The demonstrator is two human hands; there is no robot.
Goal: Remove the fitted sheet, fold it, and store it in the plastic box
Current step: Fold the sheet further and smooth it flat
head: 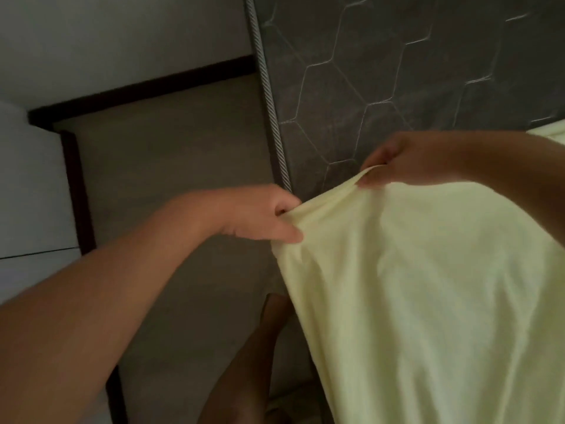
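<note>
My bare left forearm fills the lower left of the view, and it leads up to my left hand (260, 214), whose grip is closed on the bunched edge of the pale yellow fitted cotton sheet (428, 301), thumb below and fingers curled over the hem. My right hand (406, 162) comes in from the right edge and pinches the same hem a little further along, fingers shut tight on the fabric. Between the two hands the hem is stretched into a short taut ridge, lifted off the corner of the bed.

The sheet hangs from that ridge and drapes down over the right half of the view. Above it the dark grey mattress with stitched hexagon quilting (397, 56) lies uncovered, and a silver twisted cord piping (269, 96) runs along its edge. A small patch of yellow sheet shows at the far right edge, behind my right wrist.

Beside the mattress lies a beige floor (171, 148), bordered by a dark brown skirting strip (76, 185) along pale walls. A bare leg (244, 362) stands just beside the bed, below the hanging fabric. The light is dim and the picture is slightly blurred.
</note>
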